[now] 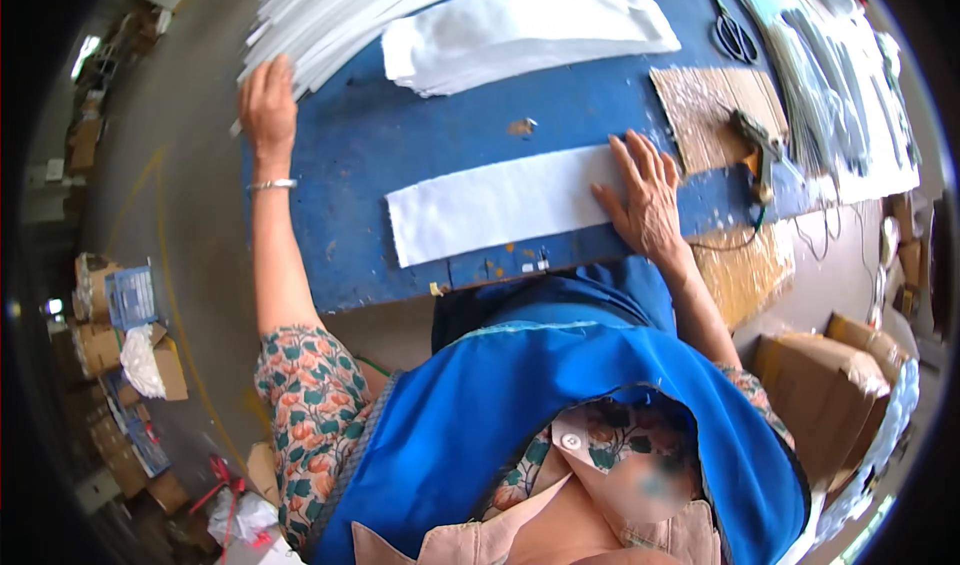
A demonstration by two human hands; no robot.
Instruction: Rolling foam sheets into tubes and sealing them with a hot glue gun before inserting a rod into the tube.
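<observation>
The right hand [645, 197] lies flat, palm down, its fingers [634, 157] spread and extended, pressing on the right end of a long white rectangular strip of fabric [495, 205] that lies across the near part of the worn blue tabletop [340, 155]. It grips nothing; it only rests on the cloth. The left hand [267, 105] reaches far out to the tabletop's left edge, fingers together and slightly curled, their tips touching the near end of a fanned bundle of thin white strips [340, 10]; whether they pinch a strip cannot be told.

The tabletop's paint is scuffed and chipped along the near edge. Around it is a grey concrete floor [180, 215] with stacked brown cardboard boxes [105, 350] at the left and more cartons at the lower right.

Behind the strip, a stack of folded white fabric pieces [525, 35] lies well apart from it. Just right of the right hand sits a brown cardboard sheet crusted with glue [710, 115], with a glue gun [755, 140] at its edge. Black-handled scissors [733, 33] lie farther back, beside clear plastic bags [850, 95].
</observation>
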